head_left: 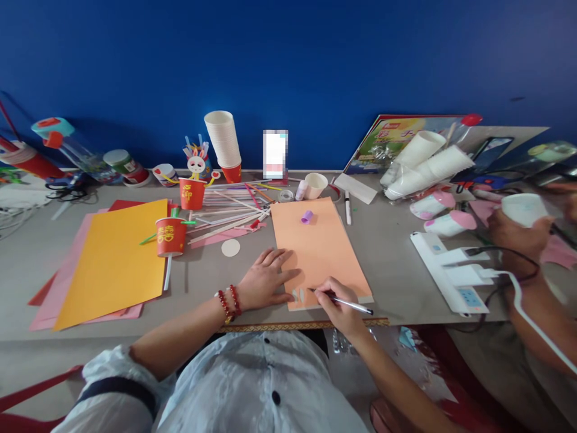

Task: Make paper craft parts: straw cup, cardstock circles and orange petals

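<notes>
A stack of orange paper (322,246) lies in front of me on the table. My right hand (336,304) grips a pen (356,305), its tip down near the lower left of the top sheet. Close to the tip are two small pale leaf-like shapes (302,294); I cannot tell whether they are pieces or holes. My left hand (269,279) lies with fingers spread across the sheet's left edge. On the upper part of the paper sits a small purple cap (307,216). A white paper disc (231,248) lies left of the stack.
Left are yellow paper (117,258) and red cups, one (171,236) with straws. Loose straws (238,201) and a tall cup stack (224,141) lie behind. A capped marker (347,207) and a power strip (446,270) are right. A co-worker's hand (518,237) holds a white cup (525,209).
</notes>
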The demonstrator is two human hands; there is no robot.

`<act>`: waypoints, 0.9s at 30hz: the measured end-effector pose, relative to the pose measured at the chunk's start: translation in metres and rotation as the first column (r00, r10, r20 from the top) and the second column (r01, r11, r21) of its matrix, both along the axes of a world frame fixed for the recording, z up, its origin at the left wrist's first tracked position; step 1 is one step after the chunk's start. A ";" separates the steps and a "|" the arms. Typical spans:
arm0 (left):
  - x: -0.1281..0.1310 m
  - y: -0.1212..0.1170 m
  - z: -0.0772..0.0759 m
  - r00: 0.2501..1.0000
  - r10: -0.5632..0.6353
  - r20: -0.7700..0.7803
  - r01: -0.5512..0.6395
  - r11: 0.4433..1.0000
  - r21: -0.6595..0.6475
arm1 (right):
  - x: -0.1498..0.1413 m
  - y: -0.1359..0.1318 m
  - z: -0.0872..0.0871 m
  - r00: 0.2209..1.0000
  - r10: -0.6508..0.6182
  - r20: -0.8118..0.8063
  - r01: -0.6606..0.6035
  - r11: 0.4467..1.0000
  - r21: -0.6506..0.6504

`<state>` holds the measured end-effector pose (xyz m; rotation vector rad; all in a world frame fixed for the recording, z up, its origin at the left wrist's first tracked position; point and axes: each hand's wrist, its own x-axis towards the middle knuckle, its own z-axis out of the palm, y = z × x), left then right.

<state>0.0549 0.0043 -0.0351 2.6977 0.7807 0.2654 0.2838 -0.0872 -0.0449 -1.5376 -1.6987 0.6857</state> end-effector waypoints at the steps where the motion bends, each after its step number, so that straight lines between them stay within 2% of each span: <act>1: 0.000 0.000 0.000 1.000 0.001 0.002 -0.001 1.000 0.001 | 0.000 0.000 0.000 1.000 -0.003 0.007 0.002 1.000 0.003; 27: 0.000 0.000 0.000 1.000 0.004 0.009 -0.004 1.000 0.003 | 0.000 0.002 0.001 0.998 0.015 0.065 -0.017 0.999 0.032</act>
